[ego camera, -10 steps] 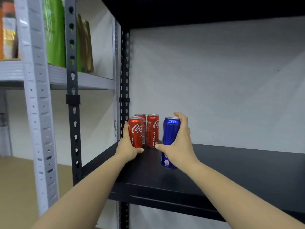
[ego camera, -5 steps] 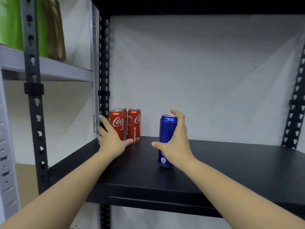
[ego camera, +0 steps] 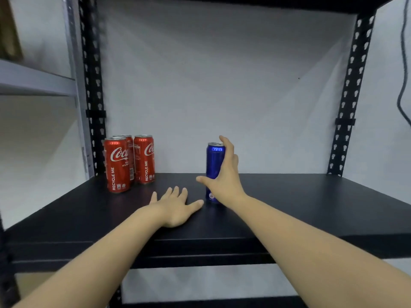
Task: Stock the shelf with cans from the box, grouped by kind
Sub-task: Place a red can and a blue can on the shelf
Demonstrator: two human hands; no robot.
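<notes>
Three red cola cans stand together at the back left of the black shelf (ego camera: 311, 196): a front can (ego camera: 117, 165), one to its right (ego camera: 144, 158), and one (ego camera: 127, 137) mostly hidden behind them. A blue can (ego camera: 213, 161) stands upright near the middle of the shelf, well apart from the red ones. My right hand (ego camera: 224, 181) holds the blue can from its right side, fingers up its side and thumb across its front. My left hand (ego camera: 175, 205) lies flat on the shelf with spread fingers, just left of the blue can, holding nothing.
Black perforated uprights stand at the back left (ego camera: 92, 85) and back right (ego camera: 349, 96) of the shelf, with a white wall behind. A grey shelf (ego camera: 33, 81) adjoins on the left. A dark cable (ego camera: 402, 63) hangs at the far right.
My left hand let go of the front red can and moved right to lie flat on the shelf. My right hand carried the blue can right, away from the red cans.
</notes>
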